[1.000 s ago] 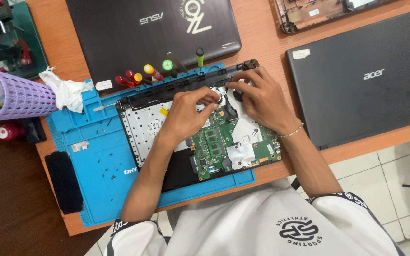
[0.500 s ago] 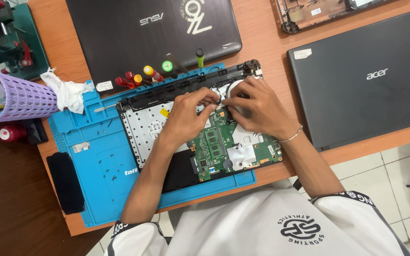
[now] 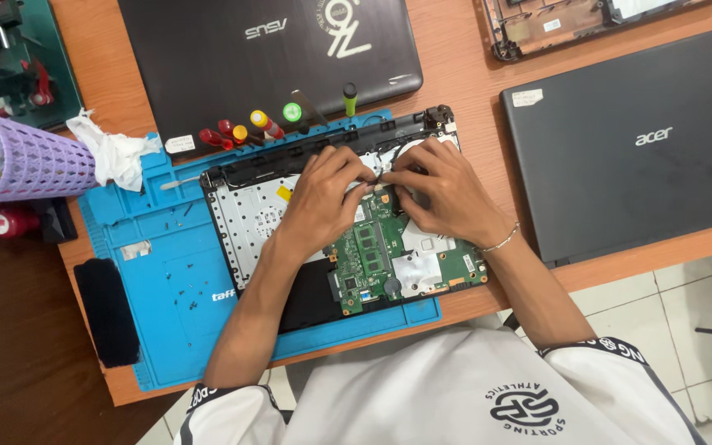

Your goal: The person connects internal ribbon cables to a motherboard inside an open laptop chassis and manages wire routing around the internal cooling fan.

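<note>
Both hands work over the opened laptop chassis with green circuit board [image 3: 372, 255], on the blue silicone work mat [image 3: 166, 280].

- Left hand [image 3: 323, 194]: fingers curled, tips pressed to the board's upper edge.
- Right hand [image 3: 438, 189]: fingertips pinching a small dark part [image 3: 378, 176] between both hands; kind unclear.
- Keep wrists braced on chassis; pull gently and straight.
- Coloured-handle screwdrivers [image 3: 249, 130] beyond the left hand, on the orange wooden surface [image 3: 463, 66].

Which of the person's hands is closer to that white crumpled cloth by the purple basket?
Left. The left hand rests on the opened laptop, on the side toward the white cloth. The right hand lies beyond it, over the green circuit board, farther away.
</note>
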